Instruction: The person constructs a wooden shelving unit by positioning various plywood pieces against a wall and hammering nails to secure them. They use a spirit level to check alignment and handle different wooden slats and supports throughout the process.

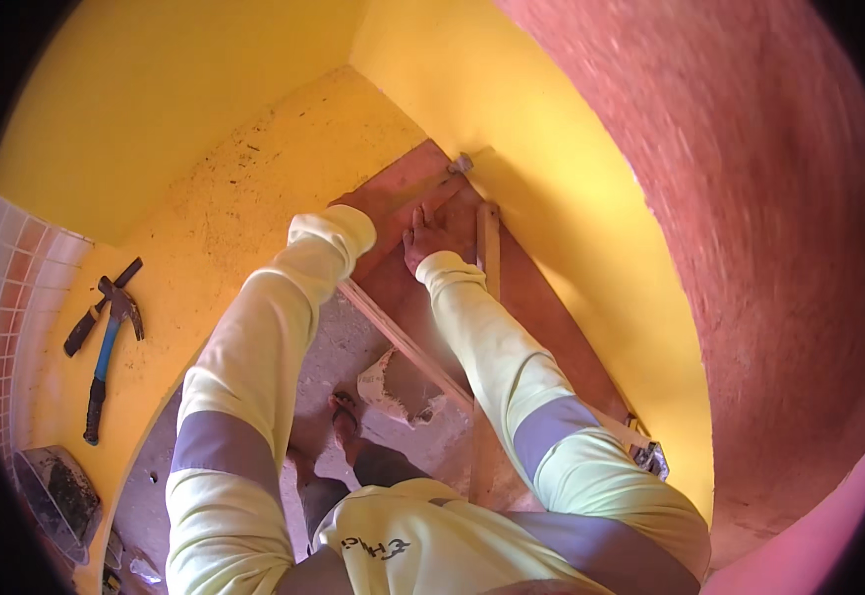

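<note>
My left hand (361, 205), partly hidden by its cuff, is closed at the far end of a reddish-brown board (398, 180). From it a slim handle seems to run to a small grey metal head (460, 164) near the yellow wall; the tool's exact kind is unclear. Beside it, my right hand (426, 240) lies on the reddish panel with its fingers stretched out and nothing in them. A short wooden batten (489, 248) stands just right of that hand. A longer wooden strip (407, 342) slants from below my left cuff toward the lower right.
On the yellow ledge at left lie a blue-handled claw hammer (105, 362) and a dark-handled tool (83, 329) crossing it. A black bucket (58, 501) sits lower left. Torn paper (393, 387) lies on the floor near my sandalled foot (345, 412). A curved red wall (749, 218) rises at right.
</note>
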`<action>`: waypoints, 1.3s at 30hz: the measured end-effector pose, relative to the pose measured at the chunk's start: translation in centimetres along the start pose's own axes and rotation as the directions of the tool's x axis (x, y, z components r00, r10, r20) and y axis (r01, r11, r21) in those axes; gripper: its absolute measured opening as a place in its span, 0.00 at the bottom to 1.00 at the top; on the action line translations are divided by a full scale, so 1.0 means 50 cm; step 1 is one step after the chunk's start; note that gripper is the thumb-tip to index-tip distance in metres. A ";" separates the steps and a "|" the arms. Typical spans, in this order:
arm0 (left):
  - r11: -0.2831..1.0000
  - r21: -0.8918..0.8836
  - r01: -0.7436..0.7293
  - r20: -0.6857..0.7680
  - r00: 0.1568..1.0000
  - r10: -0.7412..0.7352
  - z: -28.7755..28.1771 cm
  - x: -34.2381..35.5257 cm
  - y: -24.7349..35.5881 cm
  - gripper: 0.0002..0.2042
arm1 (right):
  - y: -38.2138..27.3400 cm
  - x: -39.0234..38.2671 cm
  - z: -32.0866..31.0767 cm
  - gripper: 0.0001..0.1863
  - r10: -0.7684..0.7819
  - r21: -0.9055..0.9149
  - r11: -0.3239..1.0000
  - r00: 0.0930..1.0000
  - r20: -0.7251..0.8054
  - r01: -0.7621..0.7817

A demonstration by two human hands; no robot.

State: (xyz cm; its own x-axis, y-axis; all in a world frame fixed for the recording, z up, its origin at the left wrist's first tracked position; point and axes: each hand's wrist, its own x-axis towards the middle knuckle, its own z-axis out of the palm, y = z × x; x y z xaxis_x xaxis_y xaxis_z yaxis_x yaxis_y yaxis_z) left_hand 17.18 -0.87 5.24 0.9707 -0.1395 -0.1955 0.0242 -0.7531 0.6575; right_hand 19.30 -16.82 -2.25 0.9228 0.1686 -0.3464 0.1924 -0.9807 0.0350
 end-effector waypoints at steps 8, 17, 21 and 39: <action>0.999 -0.005 0.034 0.076 0.997 -0.033 -0.054 -0.041 0.062 0.25 | 0.018 0.009 0.002 0.31 -0.068 -0.260 0.963 0.998 0.004 0.067; 0.996 0.081 0.027 0.114 0.993 -0.036 -0.058 -0.030 0.060 0.24 | 0.035 0.033 0.044 0.29 -0.083 -0.234 0.970 0.996 -0.045 0.070; 1.000 -0.013 0.011 0.017 1.000 -0.010 -0.057 -0.057 0.063 0.20 | 0.049 0.043 0.056 0.29 -0.133 -0.253 0.963 0.982 -0.136 0.095; 0.975 0.155 0.162 0.177 0.966 -0.188 -0.052 -0.006 0.033 0.17 | 0.014 0.009 0.009 0.29 0.027 -0.112 0.993 1.000 -0.008 -0.027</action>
State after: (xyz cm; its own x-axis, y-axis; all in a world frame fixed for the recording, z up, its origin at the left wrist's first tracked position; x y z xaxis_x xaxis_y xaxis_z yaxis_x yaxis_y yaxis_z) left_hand 17.53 -0.42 8.29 0.8910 -0.1064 -0.4413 0.1435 -0.8563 0.4961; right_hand 19.73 -17.49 -2.80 0.9302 0.1431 -0.3379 0.2030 -0.9678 0.1489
